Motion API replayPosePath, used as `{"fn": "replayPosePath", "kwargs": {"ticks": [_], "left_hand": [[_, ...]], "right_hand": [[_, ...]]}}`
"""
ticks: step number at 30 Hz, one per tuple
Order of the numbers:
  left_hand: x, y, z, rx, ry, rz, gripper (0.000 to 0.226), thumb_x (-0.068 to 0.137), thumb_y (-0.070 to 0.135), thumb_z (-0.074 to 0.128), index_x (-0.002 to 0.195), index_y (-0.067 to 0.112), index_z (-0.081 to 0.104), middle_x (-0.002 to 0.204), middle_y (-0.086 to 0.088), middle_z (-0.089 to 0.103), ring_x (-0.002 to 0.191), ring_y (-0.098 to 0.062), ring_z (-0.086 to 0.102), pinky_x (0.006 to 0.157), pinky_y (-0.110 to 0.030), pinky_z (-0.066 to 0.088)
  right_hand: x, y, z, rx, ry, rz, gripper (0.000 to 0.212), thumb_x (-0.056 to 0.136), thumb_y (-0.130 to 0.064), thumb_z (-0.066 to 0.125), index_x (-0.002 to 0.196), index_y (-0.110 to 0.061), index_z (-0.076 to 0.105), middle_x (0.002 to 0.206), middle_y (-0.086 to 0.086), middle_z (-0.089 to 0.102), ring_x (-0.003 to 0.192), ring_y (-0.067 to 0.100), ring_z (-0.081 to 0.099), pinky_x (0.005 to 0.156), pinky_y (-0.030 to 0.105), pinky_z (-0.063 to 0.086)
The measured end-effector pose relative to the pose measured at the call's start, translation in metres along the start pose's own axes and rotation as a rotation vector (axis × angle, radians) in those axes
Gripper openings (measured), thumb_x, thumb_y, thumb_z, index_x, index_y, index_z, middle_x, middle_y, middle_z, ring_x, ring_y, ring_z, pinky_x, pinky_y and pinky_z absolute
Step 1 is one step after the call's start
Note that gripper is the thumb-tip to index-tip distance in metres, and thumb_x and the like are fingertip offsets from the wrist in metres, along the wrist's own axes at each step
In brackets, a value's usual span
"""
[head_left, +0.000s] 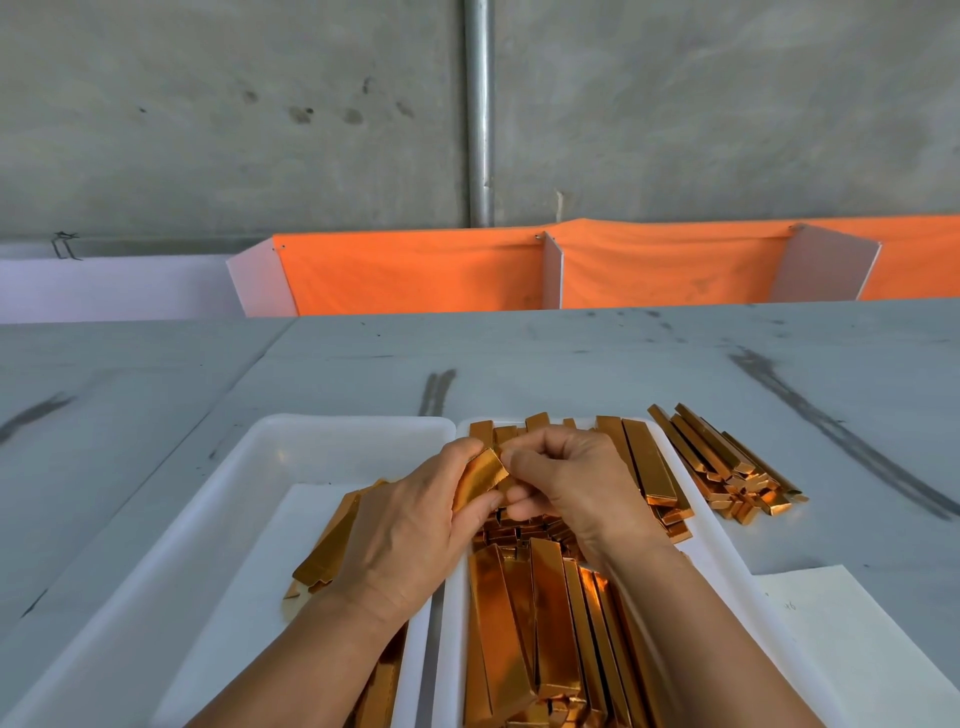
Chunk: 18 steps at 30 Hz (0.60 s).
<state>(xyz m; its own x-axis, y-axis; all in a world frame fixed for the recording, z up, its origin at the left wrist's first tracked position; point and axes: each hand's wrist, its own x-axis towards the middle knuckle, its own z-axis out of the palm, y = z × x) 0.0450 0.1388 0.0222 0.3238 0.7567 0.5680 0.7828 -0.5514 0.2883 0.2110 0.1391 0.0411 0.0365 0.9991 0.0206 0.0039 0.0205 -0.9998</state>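
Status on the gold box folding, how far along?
Done, apparently: folded boxes crowd the right tray, plus a pile on the table. In hand: left hand and right hand pinch one gold piece between them. Left: a few flat blanks in the left tray.

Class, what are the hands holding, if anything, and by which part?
A gold foil card piece: the left hand grips its left part, the right hand pinches its right edge.

grey concrete wall (208, 130), metal pipe (479, 114)
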Motion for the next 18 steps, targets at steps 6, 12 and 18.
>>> {"fn": "replayPosePath", "kwargs": {"ticks": [6, 12, 18], "left_hand": [[-0.0002, -0.0024, 0.002, 0.006, -0.026, 0.052, 0.053, 0.086, 0.058, 0.045, 0.124, 0.023, 0.056, 0.089, 0.005, 0.068, 0.068, -0.012, 0.065, 0.059, -0.026, 0.055], [-0.0004, -0.0054, 0.0039, -0.008, -0.009, 0.061, 0.048, 0.087, 0.056, 0.047, 0.125, 0.027, 0.051, 0.09, 0.005, 0.067, 0.071, -0.013, 0.065, 0.06, -0.032, 0.057], [0.0013, -0.0032, 0.0003, 0.038, 0.021, 0.082, 0.042, 0.088, 0.055, 0.043, 0.121, 0.029, 0.047, 0.083, 0.006, 0.066, 0.065, -0.012, 0.064, 0.054, -0.029, 0.055]], "right_hand": [[0.0, 0.0009, -0.0016, -0.054, 0.004, 0.004, 0.011, 0.091, -0.004, 0.067, 0.084, -0.011, 0.072, 0.065, 0.01, 0.07, 0.055, 0.018, 0.066, 0.053, 0.023, 0.057], [-0.0012, 0.0026, 0.0004, -0.18, 0.015, -0.069, 0.014, 0.093, -0.006, 0.064, 0.086, -0.016, 0.071, 0.063, 0.006, 0.068, 0.053, 0.014, 0.066, 0.054, 0.024, 0.056], [-0.0028, 0.0026, 0.0017, -0.263, 0.045, -0.127, 0.018, 0.096, -0.014, 0.062, 0.082, -0.02, 0.072, 0.061, 0.005, 0.07, 0.051, 0.013, 0.067, 0.055, 0.023, 0.056]]}}
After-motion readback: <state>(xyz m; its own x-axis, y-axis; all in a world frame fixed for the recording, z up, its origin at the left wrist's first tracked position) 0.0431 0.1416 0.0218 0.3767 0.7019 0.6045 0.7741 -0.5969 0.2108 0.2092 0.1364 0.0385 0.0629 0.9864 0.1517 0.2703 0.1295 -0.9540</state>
